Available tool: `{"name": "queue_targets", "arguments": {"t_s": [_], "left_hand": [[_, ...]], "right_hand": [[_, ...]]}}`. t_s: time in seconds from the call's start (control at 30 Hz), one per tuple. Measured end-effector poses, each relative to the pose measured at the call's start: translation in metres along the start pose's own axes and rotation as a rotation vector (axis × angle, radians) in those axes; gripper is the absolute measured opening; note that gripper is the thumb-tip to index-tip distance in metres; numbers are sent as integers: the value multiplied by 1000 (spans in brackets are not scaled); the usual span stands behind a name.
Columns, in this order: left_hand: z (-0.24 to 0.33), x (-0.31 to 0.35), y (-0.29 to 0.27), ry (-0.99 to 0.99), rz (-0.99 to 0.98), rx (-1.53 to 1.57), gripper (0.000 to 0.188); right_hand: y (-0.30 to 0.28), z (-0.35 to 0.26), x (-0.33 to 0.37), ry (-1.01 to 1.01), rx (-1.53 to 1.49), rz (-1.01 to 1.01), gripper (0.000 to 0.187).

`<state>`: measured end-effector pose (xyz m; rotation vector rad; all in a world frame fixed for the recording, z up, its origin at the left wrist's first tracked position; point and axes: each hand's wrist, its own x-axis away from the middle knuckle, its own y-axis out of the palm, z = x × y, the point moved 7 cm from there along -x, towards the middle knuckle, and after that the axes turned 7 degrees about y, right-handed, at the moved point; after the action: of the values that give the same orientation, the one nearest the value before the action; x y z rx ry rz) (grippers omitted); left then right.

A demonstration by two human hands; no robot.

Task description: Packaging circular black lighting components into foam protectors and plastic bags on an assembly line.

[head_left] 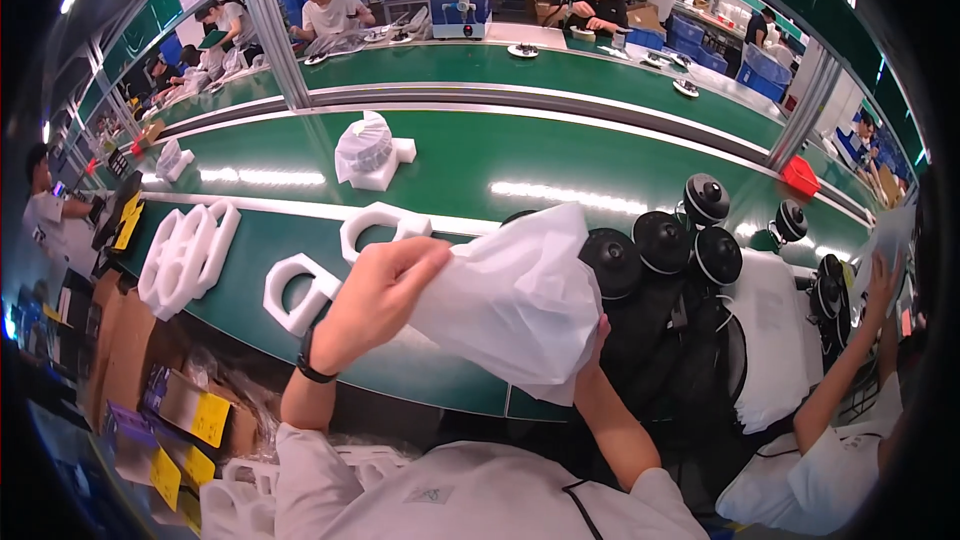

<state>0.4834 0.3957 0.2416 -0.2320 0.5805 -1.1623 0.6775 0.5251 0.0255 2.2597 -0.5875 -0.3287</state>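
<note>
In front of my chest a thin white plastic bag (515, 305) is held up between my two hands. My left hand (390, 285) pinches its left end, thumb and fingers pressed together. At the bag's lower right, my right hand (597, 345) grips it from behind, with most of its fingers hidden by the sheet. Whether anything is inside the bag cannot be made out. Left of my left hand lie two white foam rings, one nearer (283, 302) and one farther (350, 230). Several black domed units (662, 242) stand just right of the bag.
A bagged item in a foam ring (366, 152) sits on the green conveyor (450, 155). Stacked foam pieces (180, 260) lie at left, cardboard boxes (125, 340) below them. A pile of white bags (768, 330) is at right, beside a co-worker's raised arm (845, 370).
</note>
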Motion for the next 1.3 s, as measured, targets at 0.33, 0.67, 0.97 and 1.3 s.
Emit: {"name": "queue_targets", "arguments": {"t_s": [0.33,0.67,0.97,1.3], "left_hand": [[-8,-21,6,332,79,-61,20],[19,-48,4,382,441,698,9],[87,-35,17,798,285,-112,35],[93,-36,69,848,76,-178,20]], "right_hand": [[27,-5,-6,-19,57,-20,104],[98,36,-6,481,-635,-510,95],[69,30,14,337,66,84,100],[140,-68,-20,-351,1002,53,43]]}}
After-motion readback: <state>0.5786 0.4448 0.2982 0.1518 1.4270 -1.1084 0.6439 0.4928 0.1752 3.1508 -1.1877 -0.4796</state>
